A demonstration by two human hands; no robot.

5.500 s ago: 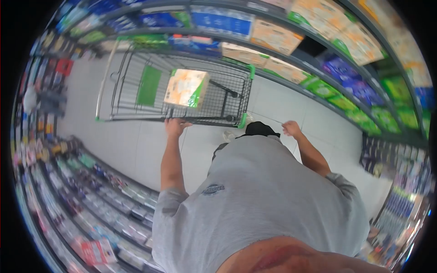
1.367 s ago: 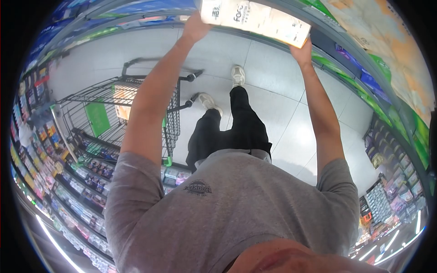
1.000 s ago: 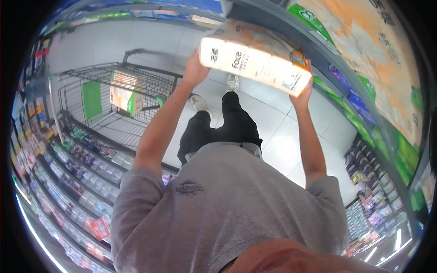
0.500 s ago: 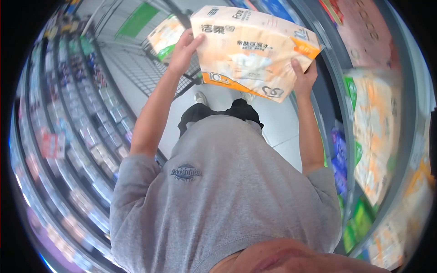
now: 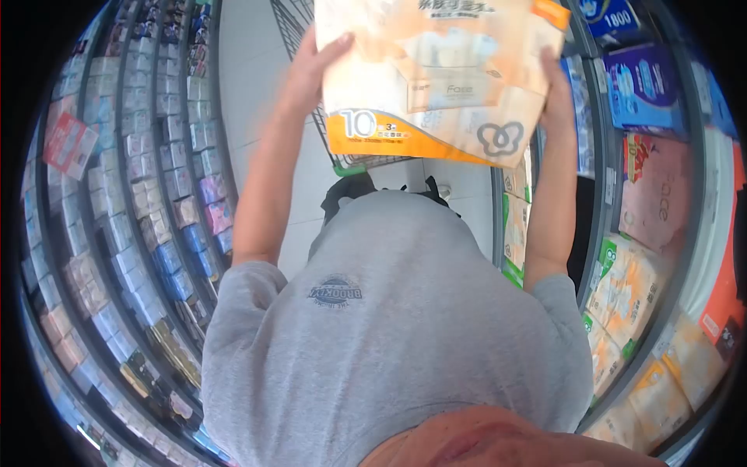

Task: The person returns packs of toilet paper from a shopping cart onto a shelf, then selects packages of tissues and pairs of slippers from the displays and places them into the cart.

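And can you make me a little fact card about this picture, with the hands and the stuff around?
Held thing: cream-and-orange pack with a big 10 on it
Left hand: grips the pack's left side
Right hand: grips its right side
Cart: beyond the pack, partly hidden by it
Shirt: gray, dark lettering
Right shelves: pink pack, blue packs
Left shelves: rows of small packets, too small to read

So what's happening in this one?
A person in a store aisle holds a large Face tissue pack out in front, the left hand and right hand gripping opposite sides. A shopping cart shows partly behind it, and stocked shelves line both sides.
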